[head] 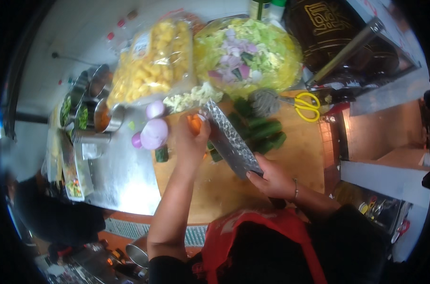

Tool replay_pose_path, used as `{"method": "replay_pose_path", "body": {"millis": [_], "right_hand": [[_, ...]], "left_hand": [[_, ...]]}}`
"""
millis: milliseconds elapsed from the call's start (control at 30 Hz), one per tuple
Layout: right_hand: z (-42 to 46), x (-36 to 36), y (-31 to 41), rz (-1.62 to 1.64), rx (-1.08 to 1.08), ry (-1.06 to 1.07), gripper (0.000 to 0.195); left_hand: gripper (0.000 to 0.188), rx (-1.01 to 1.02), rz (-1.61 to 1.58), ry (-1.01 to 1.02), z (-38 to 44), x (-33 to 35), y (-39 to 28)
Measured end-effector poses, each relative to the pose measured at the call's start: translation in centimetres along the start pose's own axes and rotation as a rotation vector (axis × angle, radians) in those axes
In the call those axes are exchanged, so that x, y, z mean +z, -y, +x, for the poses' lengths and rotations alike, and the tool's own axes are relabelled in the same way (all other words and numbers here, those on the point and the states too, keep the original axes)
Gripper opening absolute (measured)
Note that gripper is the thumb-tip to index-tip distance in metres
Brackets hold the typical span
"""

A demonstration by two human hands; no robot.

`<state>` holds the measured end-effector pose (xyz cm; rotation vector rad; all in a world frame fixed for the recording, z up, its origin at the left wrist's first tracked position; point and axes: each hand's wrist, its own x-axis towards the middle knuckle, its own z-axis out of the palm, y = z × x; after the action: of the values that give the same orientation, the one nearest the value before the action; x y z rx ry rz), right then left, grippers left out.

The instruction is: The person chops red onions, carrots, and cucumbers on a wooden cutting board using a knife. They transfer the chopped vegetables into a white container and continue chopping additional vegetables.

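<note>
My left hand (192,136) is closed around orange carrot pieces (194,123) above the upper left of a wooden cutting board (186,198). In my right hand (273,179) is a wide cleaver (232,138) with a hammered blade, its tip pointing up beside the left hand. Dark green cucumber pieces (266,129) lie on the board behind the blade, and another short cucumber piece (162,154) sits at the board's left edge. Peeled purple onions (154,134) rest left of my left hand. Cauliflower florets (193,97) lie along the board's far edge, near a grey scouring pad (265,102).
Yellow-handled scissors (305,106) lie at the board's upper right. Behind stand a bag of yellow chunks (154,60) and a yellow bag of cut vegetables (247,56). Metal containers (106,115) and a white tray (83,170) are left. Another person (58,209) is at lower left.
</note>
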<state>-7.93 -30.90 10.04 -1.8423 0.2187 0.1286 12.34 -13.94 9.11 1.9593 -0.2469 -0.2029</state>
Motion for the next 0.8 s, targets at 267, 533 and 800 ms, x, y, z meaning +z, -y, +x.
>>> {"method": "replay_pose_path", "body": {"millis": [267,533,800], "right_hand": [[1.5,-3.9,2.3,0.308,0.037,-0.361,0.038],[-0.4,-4.6,-1.4,0.455,-0.046,-0.565,0.042],[-4.0,-2.3,-4.7,0.473,0.165,-0.424,0.039]], "left_hand": [[0.042,-0.127,-0.326,0.319,11.7,5.4,-11.7],[0.049,-0.078,-0.466,0.244,12.3,6.5,-6.3],[0.018,0.136,0.064,0.051,1.3,-3.8,-0.6]]}}
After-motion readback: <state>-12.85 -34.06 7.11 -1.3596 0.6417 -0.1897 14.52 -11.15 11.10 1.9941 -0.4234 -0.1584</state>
